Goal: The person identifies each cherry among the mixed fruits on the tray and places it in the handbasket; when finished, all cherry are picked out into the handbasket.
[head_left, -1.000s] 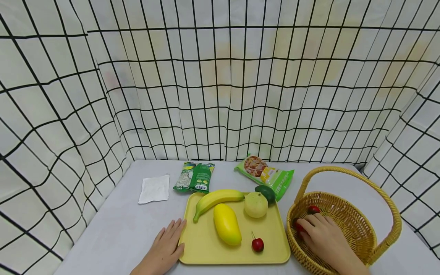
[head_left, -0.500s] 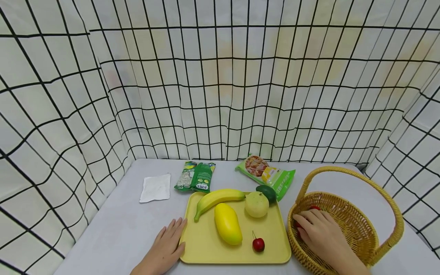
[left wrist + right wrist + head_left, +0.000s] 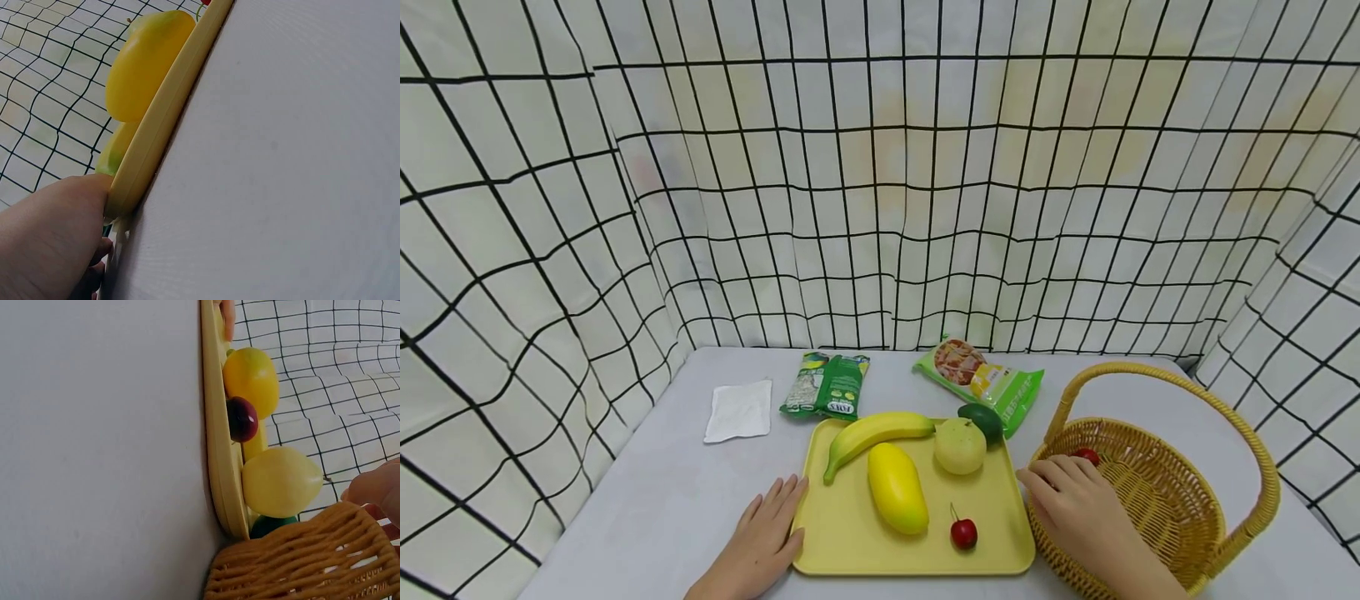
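My left hand (image 3: 760, 533) lies with straight fingers along the left edge of the yellow tray (image 3: 842, 550); in the left wrist view its thumb side meets the rim. My right hand (image 3: 1078, 508) is over the left rim of the wicker basket (image 3: 1180, 475), fingers curled down around a red cherry that they hide. Another cherry (image 3: 1087, 456) shows inside the basket behind the knuckles. On the tray are a banana (image 3: 876, 432), a mango (image 3: 897, 489), a pale round pear (image 3: 959, 447), a dark green avocado-like fruit (image 3: 982, 422) and a stemmed cherry (image 3: 964, 533).
Behind the tray lie a green snack bag (image 3: 826, 386) and a light green food packet (image 3: 979, 379). A white tissue (image 3: 739, 410) is at the left. The basket's tall handle (image 3: 1255, 450) arches over its right side. Black-lined white cloth walls enclose the table.
My right hand has lifted from inside the basket and shifted left onto its rim, and the red fruit that was beneath its fingers no longer shows. The left hand stays put.
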A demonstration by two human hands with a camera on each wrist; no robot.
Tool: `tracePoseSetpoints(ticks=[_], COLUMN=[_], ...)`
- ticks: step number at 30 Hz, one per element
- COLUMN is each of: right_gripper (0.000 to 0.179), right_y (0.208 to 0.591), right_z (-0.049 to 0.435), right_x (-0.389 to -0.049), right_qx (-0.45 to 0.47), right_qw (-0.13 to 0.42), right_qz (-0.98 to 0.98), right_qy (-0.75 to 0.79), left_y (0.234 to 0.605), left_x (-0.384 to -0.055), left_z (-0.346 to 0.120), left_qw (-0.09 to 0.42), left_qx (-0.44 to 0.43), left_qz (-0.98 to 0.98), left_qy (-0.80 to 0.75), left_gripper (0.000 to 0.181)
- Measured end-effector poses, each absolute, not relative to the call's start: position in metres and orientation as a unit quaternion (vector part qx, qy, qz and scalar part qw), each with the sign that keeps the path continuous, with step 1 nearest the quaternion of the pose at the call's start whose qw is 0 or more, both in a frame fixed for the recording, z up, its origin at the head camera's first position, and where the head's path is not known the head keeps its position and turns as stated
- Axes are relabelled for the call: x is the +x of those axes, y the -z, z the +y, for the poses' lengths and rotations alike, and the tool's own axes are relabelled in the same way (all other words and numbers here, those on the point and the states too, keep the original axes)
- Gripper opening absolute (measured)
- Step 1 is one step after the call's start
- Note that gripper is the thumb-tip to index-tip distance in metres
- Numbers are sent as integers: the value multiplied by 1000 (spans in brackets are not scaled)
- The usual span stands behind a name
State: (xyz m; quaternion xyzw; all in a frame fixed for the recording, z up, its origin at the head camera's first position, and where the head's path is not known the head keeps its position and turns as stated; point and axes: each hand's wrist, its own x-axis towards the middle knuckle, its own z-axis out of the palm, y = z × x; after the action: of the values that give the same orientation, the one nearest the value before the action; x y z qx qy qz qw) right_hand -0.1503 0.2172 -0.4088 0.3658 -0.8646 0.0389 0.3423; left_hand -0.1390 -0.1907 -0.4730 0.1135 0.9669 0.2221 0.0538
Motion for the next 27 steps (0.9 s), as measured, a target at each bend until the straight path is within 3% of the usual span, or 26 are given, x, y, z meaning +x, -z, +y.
tracePoseSetpoints(ticks=[5,7,13,15,17,27], right_gripper=[53,37,17,22,39,41], right_y=[410,410,414,415,415,423], right_z=[209,205,194,190,186,172], right_x=[-151,-152,-153,-153,-153,-152], right_qx=[385,392,413,415,417,437], right_qw=[322,312,305,299,294,286], right_qz=[-864,-864,-857,-859,-860,-853], right_qy=[-39,-38,-37,-29,-23,-22], left_y=[474,474,474,473,474,474], left_x=[-139,-139,-140,-140,-140,-140], left_z=[-191,-191,-191,-191,-191,-191], left_qw=[56,56,61,61,61,65], left_qx=[110,110,111,112,112,112], left_qz=[967,966,966,966,966,966], left_qy=[-223,-225,-226,-226,-225,-225], left_gripper=[59,59,59,59,59,59])
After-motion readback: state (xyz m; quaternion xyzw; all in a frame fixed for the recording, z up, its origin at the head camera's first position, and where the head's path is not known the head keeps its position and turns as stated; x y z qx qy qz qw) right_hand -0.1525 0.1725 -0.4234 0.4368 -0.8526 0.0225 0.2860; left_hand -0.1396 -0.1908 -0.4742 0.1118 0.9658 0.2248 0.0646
